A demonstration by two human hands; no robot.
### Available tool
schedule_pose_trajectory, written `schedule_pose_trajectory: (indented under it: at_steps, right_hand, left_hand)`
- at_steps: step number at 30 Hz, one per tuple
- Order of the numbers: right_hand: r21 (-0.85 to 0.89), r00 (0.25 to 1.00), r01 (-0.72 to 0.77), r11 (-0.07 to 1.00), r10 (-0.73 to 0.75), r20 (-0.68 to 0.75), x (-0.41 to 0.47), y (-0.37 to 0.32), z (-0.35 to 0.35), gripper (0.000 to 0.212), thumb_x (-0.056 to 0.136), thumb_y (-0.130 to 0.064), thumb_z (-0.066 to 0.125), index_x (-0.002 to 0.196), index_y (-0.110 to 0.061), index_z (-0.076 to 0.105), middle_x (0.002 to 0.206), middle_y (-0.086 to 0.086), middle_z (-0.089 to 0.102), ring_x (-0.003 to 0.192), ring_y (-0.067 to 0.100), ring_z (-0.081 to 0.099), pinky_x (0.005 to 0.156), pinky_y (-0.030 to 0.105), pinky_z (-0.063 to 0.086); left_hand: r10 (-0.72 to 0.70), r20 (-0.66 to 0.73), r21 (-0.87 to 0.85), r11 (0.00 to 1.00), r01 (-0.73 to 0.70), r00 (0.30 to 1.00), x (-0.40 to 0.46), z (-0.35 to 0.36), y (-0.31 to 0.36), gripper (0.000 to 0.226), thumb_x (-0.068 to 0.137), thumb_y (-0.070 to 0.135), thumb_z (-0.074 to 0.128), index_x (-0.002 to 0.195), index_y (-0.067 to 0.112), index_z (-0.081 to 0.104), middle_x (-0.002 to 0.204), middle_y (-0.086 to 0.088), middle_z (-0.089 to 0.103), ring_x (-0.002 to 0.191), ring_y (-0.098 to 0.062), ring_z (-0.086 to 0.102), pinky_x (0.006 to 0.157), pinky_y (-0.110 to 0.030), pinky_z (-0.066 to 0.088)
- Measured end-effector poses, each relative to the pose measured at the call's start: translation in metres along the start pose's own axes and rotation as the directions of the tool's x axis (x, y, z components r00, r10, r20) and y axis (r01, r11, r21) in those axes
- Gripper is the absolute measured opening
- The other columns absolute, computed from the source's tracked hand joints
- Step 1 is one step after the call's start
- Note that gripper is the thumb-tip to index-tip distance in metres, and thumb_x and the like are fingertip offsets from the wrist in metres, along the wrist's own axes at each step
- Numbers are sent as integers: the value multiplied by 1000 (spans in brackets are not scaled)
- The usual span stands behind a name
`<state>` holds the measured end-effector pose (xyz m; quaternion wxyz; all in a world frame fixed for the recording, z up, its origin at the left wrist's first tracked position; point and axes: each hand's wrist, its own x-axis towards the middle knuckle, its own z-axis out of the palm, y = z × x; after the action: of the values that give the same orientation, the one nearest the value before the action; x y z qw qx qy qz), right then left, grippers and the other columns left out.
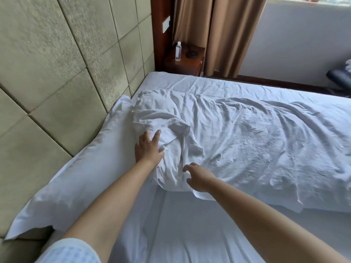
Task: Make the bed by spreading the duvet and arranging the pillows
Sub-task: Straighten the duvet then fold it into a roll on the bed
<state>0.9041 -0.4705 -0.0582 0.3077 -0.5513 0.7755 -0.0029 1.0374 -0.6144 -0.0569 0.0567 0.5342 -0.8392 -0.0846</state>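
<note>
A crumpled white duvet lies across the bed, its near end bunched into folds close to the headboard. My left hand rests on that bunched end with fingers spread and straight. My right hand hovers at the duvet's near edge, fingers loosely curled, with a fold of cloth under the palm; whether it grips the cloth is unclear. A white pillow leans along the headboard to the left of my arms. The bare white bed sheet shows below the duvet.
A padded beige headboard fills the left side. Past the bed's far corner stands a dark wooden nightstand with a clear water bottle. Brown curtains hang behind it. A dark chair sits at the right edge.
</note>
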Motion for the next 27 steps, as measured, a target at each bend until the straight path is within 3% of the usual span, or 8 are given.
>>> schedule_pose_trajectory:
  at_steps: [3,9,14,15,17,20,24,27]
  right_hand:
    - [25,998,2,1000,0,-61,2,-5,-1,42,92,-15,46,132,-26,47,141,-3,41,121,25,50,89,29,40]
    - [61,992,-23,998,31,-124,12,-10,-5,43,92,-15,46,134,-25,46,139,-3,41,121,23,49,86,30,41]
    - [38,983,-42,998,48,-178,21,-19,0,43,93,-17,45,135,-26,43,139,-2,40,120,26,48,88,34,44]
    - [41,974,-40,998,48,-221,22,-21,1,46,92,-17,46,137,-25,41,140,-2,38,120,27,48,89,35,44]
    - [59,945,-30,998,48,-322,25,-25,3,52,90,-18,49,141,-25,35,143,0,33,122,29,46,93,37,45]
    - [108,887,-51,993,94,-452,27,-33,4,66,90,-22,53,147,-26,22,148,3,23,126,27,42,100,38,41]
    - [111,901,-99,989,137,-412,30,-37,10,80,88,-33,60,150,-28,11,149,2,21,131,24,37,102,36,37]
    - [20,978,-54,998,57,-202,32,-40,23,74,88,-31,59,149,-27,17,146,5,29,128,27,40,95,36,41]
  left_hand:
    - [53,115,137,988,-69,992,18,0,6,64,84,37,60,141,34,30,149,-8,16,129,-28,31,95,-44,41]
    - [-16,212,78,997,0,977,33,5,0,61,91,19,51,143,38,28,138,-7,25,118,-30,39,83,-38,45]
    - [-191,135,-219,951,217,972,38,3,-29,30,86,24,56,112,9,61,122,-15,43,107,-36,54,89,-39,48]
    - [-274,97,-380,878,290,957,38,1,-37,33,82,26,62,110,7,63,120,-17,49,105,-36,57,90,-38,48]
    - [-518,98,-721,552,419,850,35,-6,-52,44,75,27,72,110,1,65,119,-20,59,108,-35,59,92,-37,48]
    - [-811,242,-912,-3,410,533,18,-10,-85,54,83,34,68,123,-1,58,128,-19,58,118,-31,56,96,-34,45]
    - [-909,348,-888,-242,390,228,-18,6,-148,48,99,35,41,129,0,54,133,-20,54,120,-32,54,97,-35,46]
    - [-815,519,-822,-393,412,259,-38,10,-166,42,104,23,31,142,8,40,145,-11,43,128,-30,47,94,-37,47]
